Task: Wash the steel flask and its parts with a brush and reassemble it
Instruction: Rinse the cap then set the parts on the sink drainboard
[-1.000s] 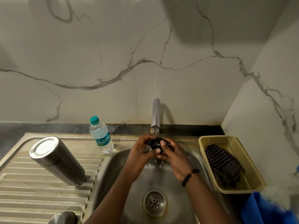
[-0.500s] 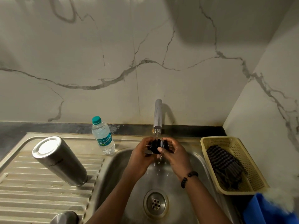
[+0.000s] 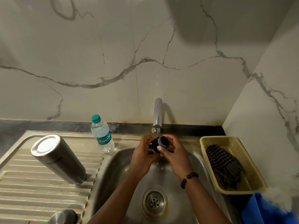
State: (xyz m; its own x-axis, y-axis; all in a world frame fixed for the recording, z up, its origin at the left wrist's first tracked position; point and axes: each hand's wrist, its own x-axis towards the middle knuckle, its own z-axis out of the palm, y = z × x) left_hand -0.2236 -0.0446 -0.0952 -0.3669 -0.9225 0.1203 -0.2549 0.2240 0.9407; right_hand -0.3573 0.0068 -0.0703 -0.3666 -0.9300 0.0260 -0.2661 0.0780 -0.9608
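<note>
Flask stopper under rinse.
Left hand (image 3: 144, 155) and right hand (image 3: 174, 153) both grip the small black plastic flask stopper (image 3: 161, 143) beneath the chrome tap (image 3: 157, 113), over the steel sink (image 3: 113, 172), catching runoff.

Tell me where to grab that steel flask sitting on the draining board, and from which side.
Grip the steel flask around the middle of its round body, fingers wrapping the sides, coming from above and the left. It stands mouth-down on the ribbed draining board, flat base up, so the top offers no hold. The plastic bottle stands behind it to the right, so that side looks tighter.
</note>
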